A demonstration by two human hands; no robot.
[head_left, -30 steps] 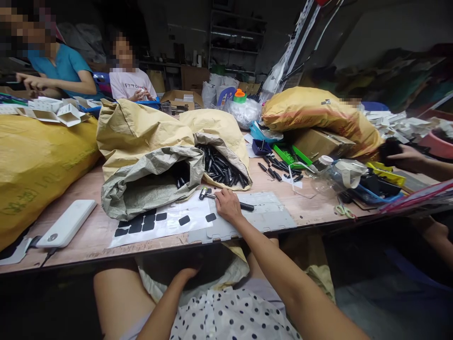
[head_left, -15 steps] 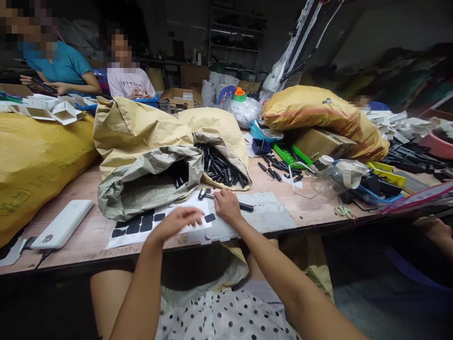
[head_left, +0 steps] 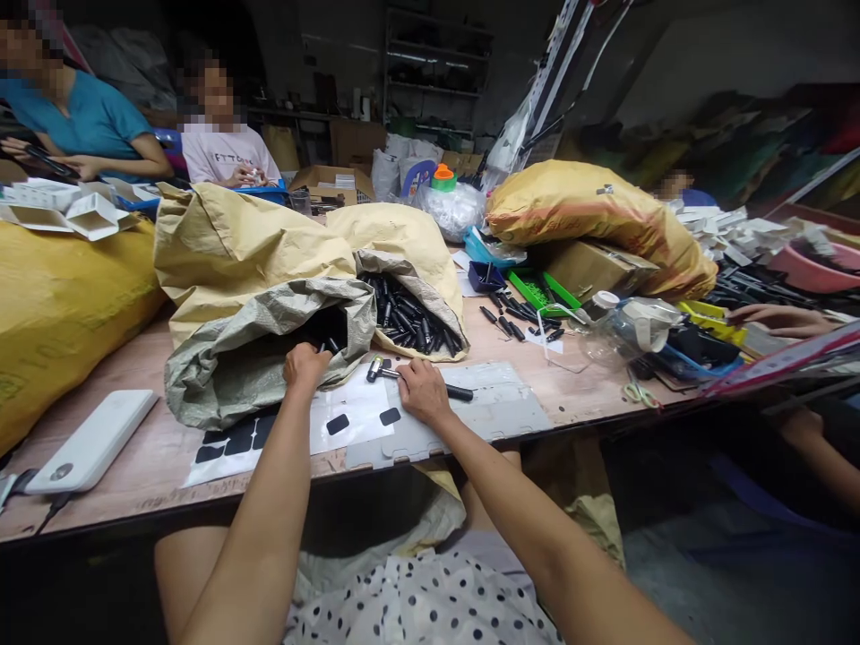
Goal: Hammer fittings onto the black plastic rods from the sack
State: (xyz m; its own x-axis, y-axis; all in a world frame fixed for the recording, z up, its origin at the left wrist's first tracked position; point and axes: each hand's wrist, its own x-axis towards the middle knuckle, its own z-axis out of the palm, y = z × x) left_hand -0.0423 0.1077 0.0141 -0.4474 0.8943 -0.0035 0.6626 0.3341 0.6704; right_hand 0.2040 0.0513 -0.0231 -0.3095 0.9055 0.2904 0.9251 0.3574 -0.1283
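My left hand [head_left: 307, 367] reaches into the mouth of the left sack [head_left: 221, 358], its fingers curled beside a few black tubes [head_left: 332, 345]. Its fingertips are partly lost in the dark opening, so I cannot make out what is in them. With my right hand [head_left: 425, 391] I hold a small hammer [head_left: 459, 392] across its shaft; the head points left and the black handle sticks out to the right. Under it lies a grey plastic sheet [head_left: 497, 403]. A white sheet with black rounded patches [head_left: 338, 424] lies between my arms.
A second sack [head_left: 409, 233] spills black tubes [head_left: 413, 322] behind the hammer. A white power bank [head_left: 94, 441] lies at the left. On the right are a green tray [head_left: 543, 294], scissors [head_left: 641, 394] and a clear bottle [head_left: 622, 327]. Co-workers sit across and to the right.
My left hand has moved forward from above the white sheet into the left sack's mouth. My right hand remains on the hammer. At right, another person's hand has appeared over the table.
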